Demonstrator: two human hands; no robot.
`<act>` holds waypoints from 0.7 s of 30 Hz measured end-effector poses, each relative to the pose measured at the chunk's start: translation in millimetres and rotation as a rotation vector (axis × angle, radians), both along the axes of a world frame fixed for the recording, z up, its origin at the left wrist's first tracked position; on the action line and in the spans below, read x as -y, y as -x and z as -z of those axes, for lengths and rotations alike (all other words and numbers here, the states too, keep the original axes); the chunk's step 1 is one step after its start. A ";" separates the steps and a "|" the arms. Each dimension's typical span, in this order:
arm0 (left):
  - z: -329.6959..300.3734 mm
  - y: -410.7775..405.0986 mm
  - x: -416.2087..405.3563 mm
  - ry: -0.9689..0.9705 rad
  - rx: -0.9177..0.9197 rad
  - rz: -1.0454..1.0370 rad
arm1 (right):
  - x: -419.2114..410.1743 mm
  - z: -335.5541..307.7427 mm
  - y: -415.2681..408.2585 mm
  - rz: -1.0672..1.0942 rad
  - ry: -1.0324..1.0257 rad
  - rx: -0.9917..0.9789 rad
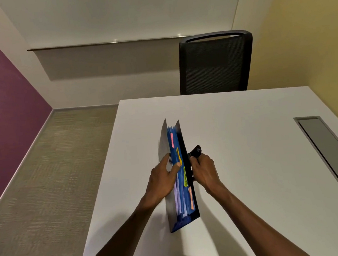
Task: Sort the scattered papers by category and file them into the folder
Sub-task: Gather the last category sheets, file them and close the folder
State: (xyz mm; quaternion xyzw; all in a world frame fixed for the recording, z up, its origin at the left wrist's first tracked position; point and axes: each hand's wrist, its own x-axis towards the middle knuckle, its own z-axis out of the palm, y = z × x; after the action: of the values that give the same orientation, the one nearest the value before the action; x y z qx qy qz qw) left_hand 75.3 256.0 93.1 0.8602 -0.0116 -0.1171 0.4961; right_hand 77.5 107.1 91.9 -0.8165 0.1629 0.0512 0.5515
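I've got the expanding folder (pixel 179 176) standing on its spine at the middle of the white worktop (pixel 246 119), mouth up, so I judge it's propped this way to keep the pockets reachable. My left hand (pixel 162 180) has its fingers (pixel 175 166) curled over the grey front cover and into the blue pleats, while my right hand (pixel 205 170) grips the black back cover just below its snap strap (pixel 195 151). Stiff smooth plastic covers, accordion-folded blue dividers, pink, yellow, green and orange tabs, pale sheets already tucked inside; no loose papers in frame.
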 end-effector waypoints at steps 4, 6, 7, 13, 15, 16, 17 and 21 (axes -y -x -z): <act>1.9 1.0 8.5 0.026 0.010 0.017 | 7.9 6.0 -0.9 0.060 -0.127 -0.057; 5.9 4.4 11.5 0.011 0.015 0.095 | 14.7 10.5 -1.1 0.089 -0.205 -0.104; 8.4 6.6 13.4 -0.005 0.025 0.140 | 17.9 12.6 -0.2 0.104 -0.247 -0.134; 41.5 12.1 21.0 -0.178 -0.036 0.275 | 32.9 53.8 3.5 0.164 -0.343 -0.297; 55.8 13.6 23.2 -0.268 -0.023 0.336 | 37.5 71.8 5.7 0.175 -0.333 -0.365; 62.9 13.8 24.3 -0.345 -0.018 0.373 | 40.1 77.9 7.7 0.171 -0.313 -0.392; 70.2 13.0 25.6 -0.429 -0.024 0.406 | 43.1 82.6 9.6 0.161 -0.287 -0.410; 102.9 9.2 26.4 -0.694 -0.100 0.540 | 53.8 103.0 11.7 0.099 -0.172 -0.436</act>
State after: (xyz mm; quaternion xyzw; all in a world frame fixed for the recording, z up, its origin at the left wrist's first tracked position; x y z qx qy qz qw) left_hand 66.2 229.6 -9.8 0.9354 -0.1720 -0.2807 0.1294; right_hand 65.8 53.3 -11.1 -0.7274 0.3127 0.2128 0.5726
